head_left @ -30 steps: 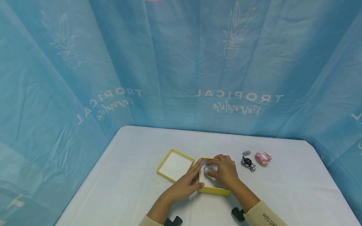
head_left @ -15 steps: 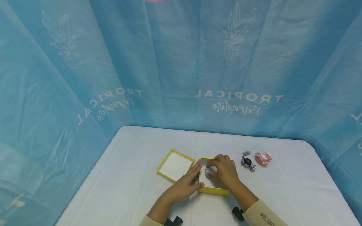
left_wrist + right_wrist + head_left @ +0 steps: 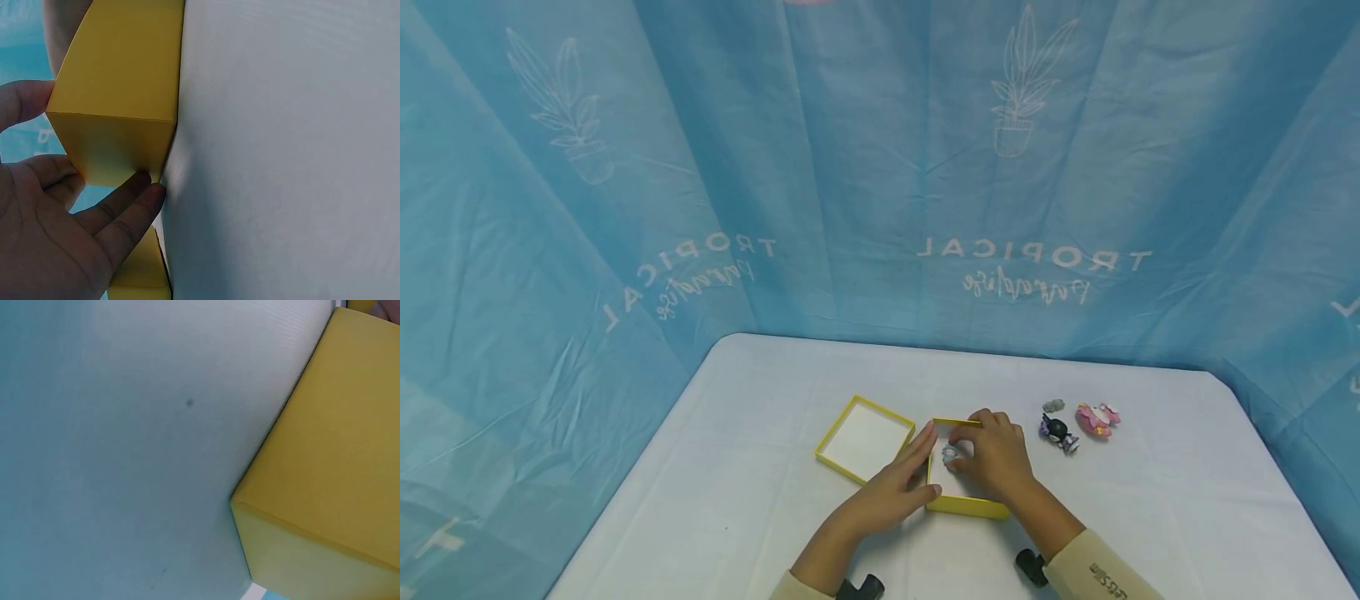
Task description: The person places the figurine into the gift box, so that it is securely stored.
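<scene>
The right grip (image 3: 996, 454) hid part of a tiny figurine (image 3: 949, 454); the right wrist view cut off the yellow box (image 3: 334, 447).

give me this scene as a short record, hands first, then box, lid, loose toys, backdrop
left hand: fingers against the side of the box
right hand: pinches a small bluish figure inside the box
box: yellow, open-topped, white inside
lid: yellow rim, white inside, left of the box
loose toys: dark toy, pink toy and small grey piece, right of the box
surface: white table
backdrop: blue printed curtain
</scene>
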### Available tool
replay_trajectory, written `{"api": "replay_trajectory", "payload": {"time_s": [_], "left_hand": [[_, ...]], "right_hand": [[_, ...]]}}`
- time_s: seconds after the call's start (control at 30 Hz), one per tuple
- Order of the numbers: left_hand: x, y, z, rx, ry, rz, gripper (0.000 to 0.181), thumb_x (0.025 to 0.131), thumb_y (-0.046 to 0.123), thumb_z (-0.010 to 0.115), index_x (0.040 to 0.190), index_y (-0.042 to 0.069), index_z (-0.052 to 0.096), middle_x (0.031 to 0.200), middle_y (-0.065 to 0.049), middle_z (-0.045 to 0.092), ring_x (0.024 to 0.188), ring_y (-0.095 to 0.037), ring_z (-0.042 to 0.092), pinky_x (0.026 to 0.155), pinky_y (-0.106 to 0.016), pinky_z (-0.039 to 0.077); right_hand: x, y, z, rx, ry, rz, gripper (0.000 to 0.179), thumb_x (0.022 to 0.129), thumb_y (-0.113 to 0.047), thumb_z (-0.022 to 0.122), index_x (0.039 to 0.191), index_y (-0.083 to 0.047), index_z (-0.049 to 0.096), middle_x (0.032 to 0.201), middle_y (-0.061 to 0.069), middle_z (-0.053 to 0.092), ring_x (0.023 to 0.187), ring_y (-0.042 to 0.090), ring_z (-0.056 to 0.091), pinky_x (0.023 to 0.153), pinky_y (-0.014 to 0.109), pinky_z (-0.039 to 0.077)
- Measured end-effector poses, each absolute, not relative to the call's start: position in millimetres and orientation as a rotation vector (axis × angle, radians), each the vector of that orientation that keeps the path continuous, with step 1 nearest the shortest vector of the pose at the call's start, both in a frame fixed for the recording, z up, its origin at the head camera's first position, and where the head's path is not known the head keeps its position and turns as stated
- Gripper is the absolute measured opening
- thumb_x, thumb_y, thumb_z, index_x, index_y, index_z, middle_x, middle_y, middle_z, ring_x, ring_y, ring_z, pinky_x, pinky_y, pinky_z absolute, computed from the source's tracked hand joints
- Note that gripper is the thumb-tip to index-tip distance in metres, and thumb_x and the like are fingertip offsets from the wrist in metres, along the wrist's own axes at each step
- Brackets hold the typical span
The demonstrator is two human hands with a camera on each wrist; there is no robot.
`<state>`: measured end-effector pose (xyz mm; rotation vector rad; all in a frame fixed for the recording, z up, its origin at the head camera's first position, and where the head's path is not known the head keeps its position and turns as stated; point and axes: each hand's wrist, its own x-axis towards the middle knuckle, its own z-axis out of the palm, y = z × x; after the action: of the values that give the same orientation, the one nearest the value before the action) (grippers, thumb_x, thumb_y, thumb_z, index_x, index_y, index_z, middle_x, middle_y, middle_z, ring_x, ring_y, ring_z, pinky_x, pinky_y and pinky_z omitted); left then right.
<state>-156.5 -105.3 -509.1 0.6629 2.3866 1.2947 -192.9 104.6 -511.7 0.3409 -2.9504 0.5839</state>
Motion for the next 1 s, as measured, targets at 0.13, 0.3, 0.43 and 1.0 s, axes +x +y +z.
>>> {"api": "replay_trajectory", "payload": {"time_s": [0.13,0.3,0.43,1.0], "left_hand": [[-156.4,-105.8,-508.0,0.661,2.391,1.292,0.077,0.101,0.050,0.052,0.163,0.033,0.011,0.168,0.023,-0.001,0.160,-0.024,0.009,0.125,-0.060,0.021],[-156.3,-105.7,-507.4,0.661,2.392,1.298,0.077,0.101,0.048,0.053,0.163,0.032,0.012,0.168,0.024,-0.001,0.160,-0.024,0.009,0.125,-0.060,0.021],[-156.1,-105.3,-506.5,0.655,2.393,1.303,0.077,0.100,0.047,0.054,0.163,0.031,0.012,0.168,0.025,0.000,0.160,-0.024,0.009,0.125,-0.059,0.021],[-156.3,-104.6,-508.6,0.666,2.382,1.295,0.077,0.101,0.047,0.052,0.163,0.032,0.010,0.169,0.021,-0.002,0.160,-0.024,0.008,0.125,-0.059,0.020]], "right_hand": [[-194.1,103.2,-511.0,0.335,-2.949,0.565,0.030,0.075,-0.037,0.089,0.102,-0.030,0.079,0.120,0.006,0.064,0.117,0.032,0.055,0.098,0.054,0.045],[-194.4,102.3,-512.1,0.322,-2.946,0.537,0.032,0.075,-0.037,0.089,0.105,-0.032,0.079,0.115,0.004,0.064,0.113,0.029,0.056,0.096,0.052,0.046],[-194.2,101.1,-512.3,0.319,-2.945,0.510,0.035,0.075,-0.036,0.089,0.108,-0.031,0.079,0.113,0.004,0.064,0.110,0.028,0.056,0.094,0.051,0.046],[-194.0,105.3,-516.1,0.312,-2.930,0.588,0.039,0.075,-0.041,0.088,0.111,-0.031,0.077,0.118,0.006,0.065,0.114,0.029,0.057,0.097,0.053,0.046]]}}
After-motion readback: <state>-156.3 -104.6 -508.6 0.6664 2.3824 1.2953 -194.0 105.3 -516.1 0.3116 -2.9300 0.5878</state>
